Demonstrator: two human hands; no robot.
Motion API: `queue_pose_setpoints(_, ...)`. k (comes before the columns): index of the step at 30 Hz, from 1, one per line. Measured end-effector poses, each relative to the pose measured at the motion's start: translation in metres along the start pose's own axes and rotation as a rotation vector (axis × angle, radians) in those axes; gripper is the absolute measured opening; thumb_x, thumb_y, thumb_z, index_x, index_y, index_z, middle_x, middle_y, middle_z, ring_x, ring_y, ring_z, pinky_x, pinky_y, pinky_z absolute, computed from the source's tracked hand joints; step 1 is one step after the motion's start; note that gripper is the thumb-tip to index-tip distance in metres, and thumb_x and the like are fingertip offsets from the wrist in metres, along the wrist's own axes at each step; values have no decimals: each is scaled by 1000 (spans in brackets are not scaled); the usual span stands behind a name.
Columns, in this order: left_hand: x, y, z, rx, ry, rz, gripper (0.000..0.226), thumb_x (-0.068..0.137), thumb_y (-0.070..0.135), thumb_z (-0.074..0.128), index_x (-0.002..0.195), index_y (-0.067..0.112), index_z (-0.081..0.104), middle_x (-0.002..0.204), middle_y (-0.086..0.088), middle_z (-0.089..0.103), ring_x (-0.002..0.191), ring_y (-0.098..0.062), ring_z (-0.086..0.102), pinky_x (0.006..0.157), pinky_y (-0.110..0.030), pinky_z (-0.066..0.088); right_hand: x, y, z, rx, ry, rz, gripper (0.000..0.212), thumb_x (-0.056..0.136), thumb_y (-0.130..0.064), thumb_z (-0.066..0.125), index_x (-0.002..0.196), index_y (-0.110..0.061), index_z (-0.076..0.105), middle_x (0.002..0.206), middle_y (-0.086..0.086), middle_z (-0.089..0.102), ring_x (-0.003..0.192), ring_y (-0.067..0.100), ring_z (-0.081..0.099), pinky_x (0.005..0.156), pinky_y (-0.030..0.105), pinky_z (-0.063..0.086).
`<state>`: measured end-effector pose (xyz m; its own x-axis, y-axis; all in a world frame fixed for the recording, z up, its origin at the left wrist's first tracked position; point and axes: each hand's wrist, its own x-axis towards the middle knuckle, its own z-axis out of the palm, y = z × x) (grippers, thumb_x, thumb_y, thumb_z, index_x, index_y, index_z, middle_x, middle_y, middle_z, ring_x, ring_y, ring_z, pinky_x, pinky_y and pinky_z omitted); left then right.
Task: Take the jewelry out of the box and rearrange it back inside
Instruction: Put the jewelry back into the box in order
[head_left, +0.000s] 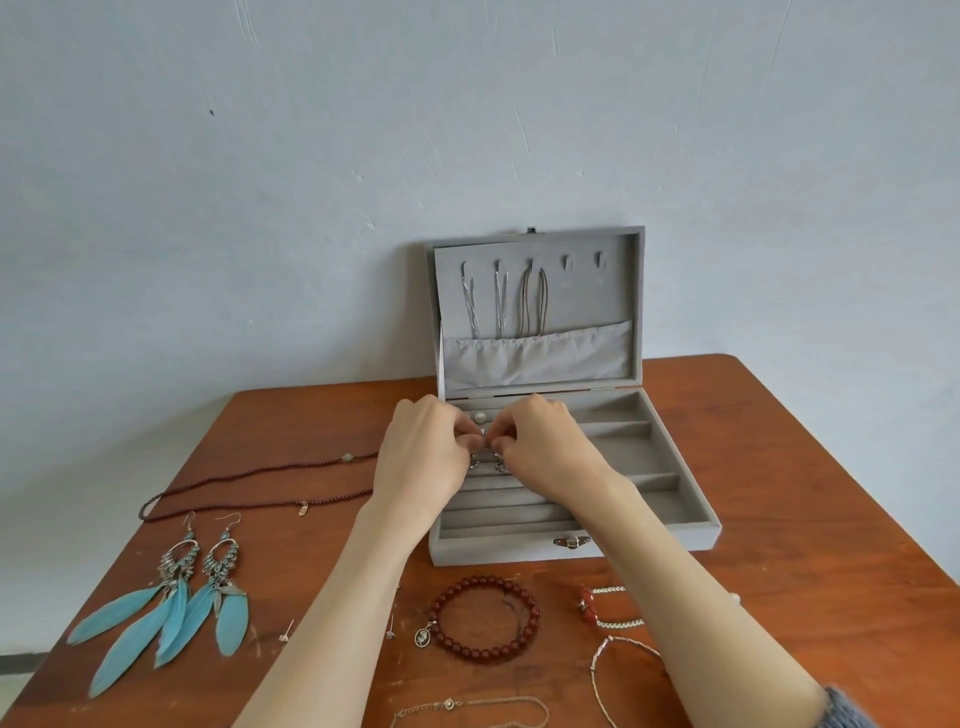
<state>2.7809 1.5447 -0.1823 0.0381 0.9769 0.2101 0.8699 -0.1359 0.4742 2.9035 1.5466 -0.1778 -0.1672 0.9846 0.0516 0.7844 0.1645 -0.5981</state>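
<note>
Wooden table (753, 467) against pale wall, carrying grey jewelry box (691, 525), lid standing open. Left hand (421, 457) and right hand (545, 452) pinching something small and silver over ring slots, likely seating it. Piece too hidden for orientation. Slots running left-right. Bead bracelet (485, 618), feather earrings (171, 597) waiting outside.

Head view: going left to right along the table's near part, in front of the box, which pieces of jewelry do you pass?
Feather earrings → small stud pins → red bead bracelet → red and white bracelet. The thin chains along the bottom edge are left out: they overlap this span.
</note>
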Motion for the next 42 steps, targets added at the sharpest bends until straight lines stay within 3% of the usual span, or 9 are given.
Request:
queue_pose_setpoints(9,-1,0,3,10,38,20,17,85,22,65,99,14,72,99,-6,59,99,-24,52,82,-41,48,2,1,2,5,16,13,23,87,-6,52,101,-11,70,104,14,67,104,28,55,82,31,44)
queue_pose_setpoints(16,0,-1,3,-5,56,24,19,88,20,62,102,11,70,101,-6,56,101,-23,49,75,-27,37,3,2,4,1,72,34,13,87,-10,56,92,-7,68,101,14,66,100,28,57,76,30,42)
queue_pose_setpoints(22,0,-1,6,58,64,35,21,90,22,59,104,9,69,102,-8,54,99,-22,49,74,-28,40,3,-1,7,-15,90,14,16,87,-10,56,94,-4,69,97,15,67,96,28,57,77,33,45)
queue_pose_setpoints(30,0,-4,4,-68,93,51,12,88,19,61,94,12,67,92,0,52,90,-16,46,72,-23,32,-1,2,1,10,131,2,20,86,-9,54,95,-10,72,102,13,65,98,28,58,82,32,44)
queue_pose_setpoints(38,-6,-17,-8,91,125,191,19,86,25,63,103,25,71,86,9,45,91,-10,31,75,-22,30,-10,5,-8,-124,117,-55,22,89,-25,57,108,-27,68,95,-2,47,108,21,51,92,33,35)
queue_pose_setpoints(42,-7,-19,-9,106,76,210,26,83,32,66,108,30,69,85,8,43,90,-11,30,73,-22,30,-12,3,-5,-164,71,-66,27,89,-31,58,114,-32,65,112,0,53,114,20,47,93,32,30)
